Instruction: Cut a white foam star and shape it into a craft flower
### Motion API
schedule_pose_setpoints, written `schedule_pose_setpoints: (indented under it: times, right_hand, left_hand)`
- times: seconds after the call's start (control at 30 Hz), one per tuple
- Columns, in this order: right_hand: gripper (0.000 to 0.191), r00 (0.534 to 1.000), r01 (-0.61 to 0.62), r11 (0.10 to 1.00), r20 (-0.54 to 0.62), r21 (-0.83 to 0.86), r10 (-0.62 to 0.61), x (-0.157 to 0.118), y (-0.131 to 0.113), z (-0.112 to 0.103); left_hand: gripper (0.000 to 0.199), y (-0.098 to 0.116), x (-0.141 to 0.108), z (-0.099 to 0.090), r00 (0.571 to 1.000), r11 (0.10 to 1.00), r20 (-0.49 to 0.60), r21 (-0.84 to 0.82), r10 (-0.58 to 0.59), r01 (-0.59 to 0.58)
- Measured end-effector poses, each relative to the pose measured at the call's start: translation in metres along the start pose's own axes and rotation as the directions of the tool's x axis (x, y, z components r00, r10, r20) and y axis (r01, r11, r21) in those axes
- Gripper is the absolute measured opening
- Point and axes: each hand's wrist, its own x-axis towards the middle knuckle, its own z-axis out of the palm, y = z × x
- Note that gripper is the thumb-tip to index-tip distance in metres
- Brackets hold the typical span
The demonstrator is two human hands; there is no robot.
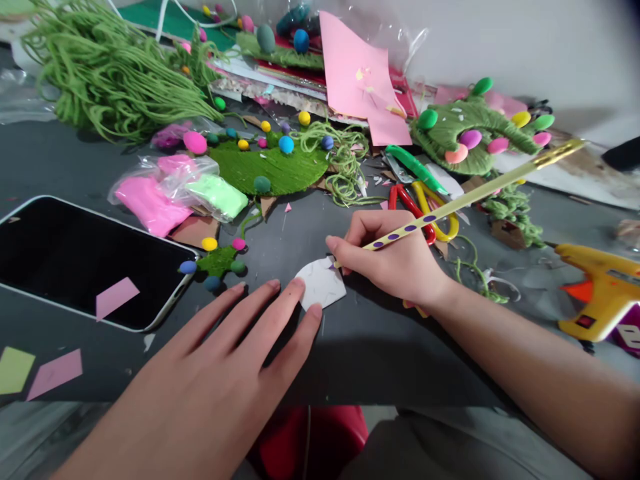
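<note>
A small white paper piece (324, 288) with a rounded top lies on the dark table, faint lines on it. My left hand (240, 347) is spread flat, its index finger and thumb pressing the paper's left and lower edges. In my right hand (387, 257) is a pale yellow paintbrush (465, 195) with purple dots and a gold end, gripped like a pen. Its lower end touches the paper's upper right part. Close to my left fingertips sits a little green yarn-wrapped shape (219, 261) with coloured balls at its edges.
A phone (90, 260) lies at left with a pink paper scrap on it. Bags of pink clay (153, 203), green yarn (120, 80) and decorated green shapes (275, 170) fill the back. Scissors (437, 212) and a yellow glue gun (597, 287) are at right.
</note>
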Motion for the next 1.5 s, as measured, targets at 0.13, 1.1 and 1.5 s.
schedule_pose_setpoints:
  times: [0.13, 1.1, 1.5]
  right_hand:
    - [0.030, 0.999, 0.034, 0.998, 0.003, -0.052, -0.034, 0.000, 0.000, -0.001]
    - [0.035, 0.999, 0.042, 0.999, -0.021, -0.020, -0.042, -0.001, -0.001, -0.005]
    - [0.034, 0.990, 0.138, 0.988, 0.019, -0.074, -0.137, -0.001, 0.002, -0.004]
  left_hand:
    - [0.066, 0.001, -0.002, 0.002, 1.000, 1.000, 0.002, 0.003, 0.004, -0.004]
    - [0.068, -0.002, -0.004, 0.002, 0.999, 0.999, 0.046, 0.039, 0.029, -0.031]
    - [0.069, -0.002, -0.012, 0.002, 0.997, 0.999, 0.076, -0.039, 0.000, 0.003]
